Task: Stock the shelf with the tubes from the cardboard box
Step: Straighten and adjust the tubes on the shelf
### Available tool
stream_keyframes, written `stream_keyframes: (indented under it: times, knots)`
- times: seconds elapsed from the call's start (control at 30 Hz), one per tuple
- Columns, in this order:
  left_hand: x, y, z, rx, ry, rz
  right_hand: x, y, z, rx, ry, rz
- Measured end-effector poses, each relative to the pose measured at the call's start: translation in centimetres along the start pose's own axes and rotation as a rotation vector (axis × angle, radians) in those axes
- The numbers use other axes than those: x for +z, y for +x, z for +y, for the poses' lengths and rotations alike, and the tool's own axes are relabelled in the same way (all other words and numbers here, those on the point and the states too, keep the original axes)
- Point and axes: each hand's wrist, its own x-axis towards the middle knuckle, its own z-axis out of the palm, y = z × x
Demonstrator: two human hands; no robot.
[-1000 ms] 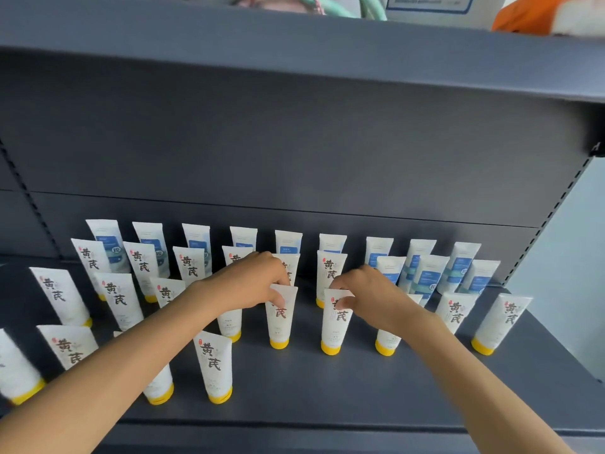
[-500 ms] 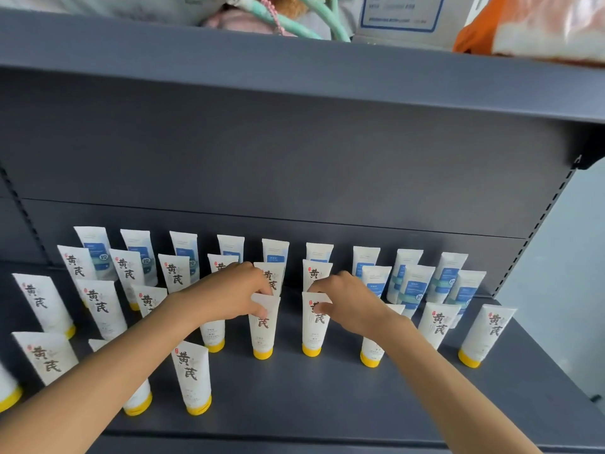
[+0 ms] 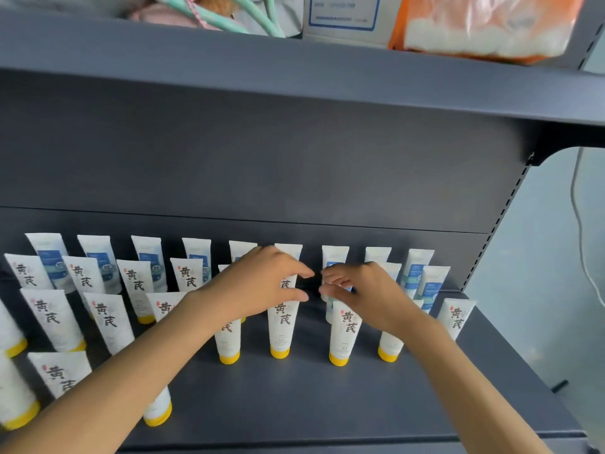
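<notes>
Several white tubes stand cap-down in rows on the dark grey shelf (image 3: 327, 404). Those with yellow caps and black characters fill the front rows, and blue-label tubes (image 3: 429, 286) line the back. My left hand (image 3: 258, 286) reaches over the front row, its thumb and fingers curled round the top of a yellow-cap tube (image 3: 285, 285) in the row behind. My right hand (image 3: 363, 293) pinches the top of a blue-label tube (image 3: 330, 311) just behind a front yellow-cap tube (image 3: 343, 332). The two hands' fingertips nearly meet. No cardboard box is in view.
The upper shelf (image 3: 294, 77) hangs close overhead and carries an orange bag (image 3: 474, 24), a white box (image 3: 343, 14) and green cords. The shelf's right end is open beside a pale wall with a hanging cable (image 3: 582, 240). Bare shelf lies along the front edge.
Both hands left the tops of the front-row tubes and moved back to the tubes behind. The camera has come closer and shifted right.
</notes>
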Motion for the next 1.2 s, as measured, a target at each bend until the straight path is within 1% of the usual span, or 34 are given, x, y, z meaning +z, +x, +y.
stream_keyframes:
  times: [0.1, 0.23, 0.53, 0.63, 0.83, 1.07, 1.2]
  knots:
    - [1.6, 1.7, 2.1, 0.027, -0.012, -0.047, -2.2, -1.7, 2.1, 0.07, -0.024, 0.03]
    - [3.9, 2.9, 3.7, 0.028, -0.045, -0.123, -3.7, -3.6, 4.1, 0.102, -0.094, 0.026]
    - [6.9, 4.0, 5.7, 0.044, -0.119, -0.117, -3.6, -4.9, 7.1, 0.213, -0.227, -0.074]
    - [7.5, 4.0, 5.7, 0.037, -0.137, -0.085, -3.5, -4.9, 7.8, 0.22, -0.276, -0.114]
    - [7.7, 4.3, 5.8, -0.003, -0.148, -0.089, -3.4, -4.4, 8.8, 0.238, -0.365, -0.159]
    - [8.1, 4.8, 6.0, -0.045, -0.161, -0.074, -3.2, -4.1, 10.1, 0.247, -0.376, -0.186]
    - [8.2, 4.9, 5.7, -0.047, -0.125, -0.082, -3.2, -3.7, 10.5, 0.238, -0.35, -0.204]
